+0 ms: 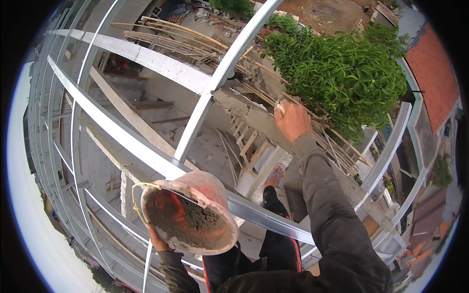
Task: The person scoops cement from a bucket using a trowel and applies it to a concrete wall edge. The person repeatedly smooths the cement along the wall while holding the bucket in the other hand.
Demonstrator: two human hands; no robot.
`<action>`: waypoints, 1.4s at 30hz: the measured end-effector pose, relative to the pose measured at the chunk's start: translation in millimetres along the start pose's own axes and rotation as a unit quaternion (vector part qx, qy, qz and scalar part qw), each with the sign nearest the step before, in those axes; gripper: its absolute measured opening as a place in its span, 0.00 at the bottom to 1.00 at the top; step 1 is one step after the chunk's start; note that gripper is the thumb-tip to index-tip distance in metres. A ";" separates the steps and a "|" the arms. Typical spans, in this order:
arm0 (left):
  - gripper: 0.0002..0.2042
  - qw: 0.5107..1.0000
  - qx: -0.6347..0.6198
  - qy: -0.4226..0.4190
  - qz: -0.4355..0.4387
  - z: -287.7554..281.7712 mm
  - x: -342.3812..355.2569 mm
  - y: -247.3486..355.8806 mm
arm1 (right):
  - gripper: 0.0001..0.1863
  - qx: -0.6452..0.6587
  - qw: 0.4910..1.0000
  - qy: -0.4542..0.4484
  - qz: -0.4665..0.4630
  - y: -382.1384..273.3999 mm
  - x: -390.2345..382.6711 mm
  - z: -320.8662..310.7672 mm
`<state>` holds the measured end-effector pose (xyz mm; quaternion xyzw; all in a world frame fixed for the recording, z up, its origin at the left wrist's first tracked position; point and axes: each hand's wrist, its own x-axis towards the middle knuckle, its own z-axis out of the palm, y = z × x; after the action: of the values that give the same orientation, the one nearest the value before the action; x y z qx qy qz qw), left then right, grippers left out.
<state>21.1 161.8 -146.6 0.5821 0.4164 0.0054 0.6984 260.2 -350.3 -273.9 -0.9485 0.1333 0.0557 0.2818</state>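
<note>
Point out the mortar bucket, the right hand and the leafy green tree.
Mortar bucket (209,188): head view, on its outer wall.
Right hand (294,122): head view, on the back of the hand.
Leafy green tree (339,75): head view, amid its foliage.

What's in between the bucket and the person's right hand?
In the head view, a wooden ladder-like frame, seemingly lower down, shows between the bucket and the right hand, with a grey ledge nearer the hand.
</note>
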 end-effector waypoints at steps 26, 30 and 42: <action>0.32 0.997 0.069 0.040 0.003 18.5 -4.4 7.0 | 0.21 0.239 0.857 -0.428 0.161 22.7 166.2 69.6; 0.32 0.998 0.057 0.036 0.018 11.7 -3.9 4.7 | 0.24 0.206 0.863 -0.433 0.161 46.7 127.0 48.9; 0.30 1.000 -0.008 0.005 -0.014 13.9 -2.9 0.5 | 0.28 0.187 0.895 -0.355 0.195 86.3 88.8 -31.9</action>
<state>27.6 149.3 -144.9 0.5706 0.4280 0.0019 0.7009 321.7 -457.0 -308.2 -0.7506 0.2141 0.4169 0.4659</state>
